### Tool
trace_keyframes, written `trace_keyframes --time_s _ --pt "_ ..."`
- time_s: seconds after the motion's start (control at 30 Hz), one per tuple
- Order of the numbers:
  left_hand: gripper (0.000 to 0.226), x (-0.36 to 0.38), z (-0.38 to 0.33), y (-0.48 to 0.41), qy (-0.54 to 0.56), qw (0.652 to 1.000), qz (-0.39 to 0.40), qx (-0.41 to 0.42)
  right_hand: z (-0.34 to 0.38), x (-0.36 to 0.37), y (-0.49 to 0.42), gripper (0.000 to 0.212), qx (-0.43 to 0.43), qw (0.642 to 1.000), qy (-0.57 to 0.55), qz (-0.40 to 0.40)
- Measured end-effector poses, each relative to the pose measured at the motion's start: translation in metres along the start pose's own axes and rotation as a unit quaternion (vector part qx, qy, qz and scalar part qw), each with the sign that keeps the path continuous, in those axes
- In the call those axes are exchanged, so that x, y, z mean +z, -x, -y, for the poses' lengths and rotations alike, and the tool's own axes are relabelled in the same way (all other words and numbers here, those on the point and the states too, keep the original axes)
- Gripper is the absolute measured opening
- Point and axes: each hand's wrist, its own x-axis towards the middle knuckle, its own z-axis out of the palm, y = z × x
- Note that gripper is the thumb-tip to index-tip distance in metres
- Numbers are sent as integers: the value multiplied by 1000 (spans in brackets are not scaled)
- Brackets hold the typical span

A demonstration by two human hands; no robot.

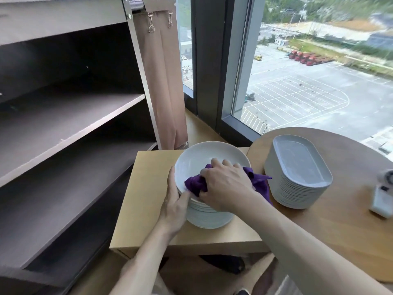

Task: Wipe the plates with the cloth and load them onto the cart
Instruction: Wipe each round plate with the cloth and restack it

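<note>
1. The round white ceramic plate (197,158) being wiped tops a stack of matching round plates (210,218) on the pale square wooden table (148,188), straight ahead of the person.
2. The right hand (225,184) lies palm-down inside the plate. Its fingers are curled round the bunched purple cloth (194,184) and press it to the near-left inner surface. A tail of the cloth spills over the right rim.
3. The left hand (174,201) clamps the plate's left rim, thumb on the inner edge and fingers running up the outside, with the forearm coming in from below.
4. The loading move turns on one relation: the brown shelved cart (74,116) stands just left of the table with its open shelves facing the person. The left hand is therefore the nearer one, and it has the rim.
5. Judgement: wiping is the step in hand, and the lift leftward onto a shelf is not yet begun.
6. A stack of oval grey plates (297,167) sits on the round wooden table (340,220) to the right, nearer the right hand, its long axis slanting from far-left to near-right
</note>
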Motion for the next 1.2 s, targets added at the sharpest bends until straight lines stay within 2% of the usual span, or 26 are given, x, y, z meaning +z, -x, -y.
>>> trace_keyframes --time_s 0.27,0.57,0.67,0.77,0.87,1.03,1.13,1.2 --pt "80 -9 1 -18 15 998 46 36 -33 -2 -21 27 124 991 49 -21" --pt "72 -22 -8 -46 13 993 105 49 -35 3 -56 27 155 987 19 -24" --pt "79 -19 -9 -41 12 995 89 39 -24 9 -69 33 125 991 13 -41" --pt "76 -14 -12 -36 20 996 66 48 -6 17 -79 43 59 997 -13 -42" --pt "81 -8 -15 -32 30 997 42 49 3 20 -79 45 11 999 3 -52" --pt "78 0 -12 -20 23 998 -3 62 0 18 -62 43 -73 997 0 -18" --pt "73 3 -4 -10 16 998 -9 57 0 12 -49 47 -110 994 -21 10" --pt "70 3 -2 -7 23 999 -10 47 -3 9 -39 42 -132 990 -39 30"
